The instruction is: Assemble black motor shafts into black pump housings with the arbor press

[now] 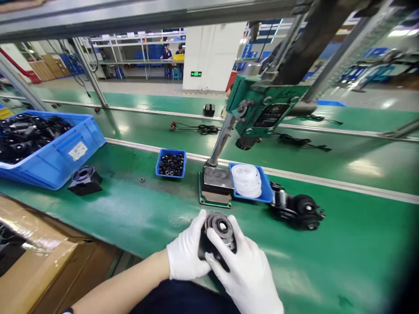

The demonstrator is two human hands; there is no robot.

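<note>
Between my two white-gloved hands is a round black part (220, 227) with a ringed top and a light-coloured centre; I cannot make out its exact kind. My left hand (189, 253) grips it from the left side, fingers along its edge. From the right, my right hand (247, 266) wraps around it, with fingers across its upper face and the thumb at the near side. The part is just in front of the base (216, 185) of a green bench press (262, 107). Its underside is hidden by my hands.
A small blue bin (184, 164) holds black rings; another blue tray (267, 192) holds white rings (246, 181). Black assemblies (296, 208) lie right. A black block (85, 180) and a large blue crate (62, 155) of black parts stand left. A cardboard box (42, 279) is lower left.
</note>
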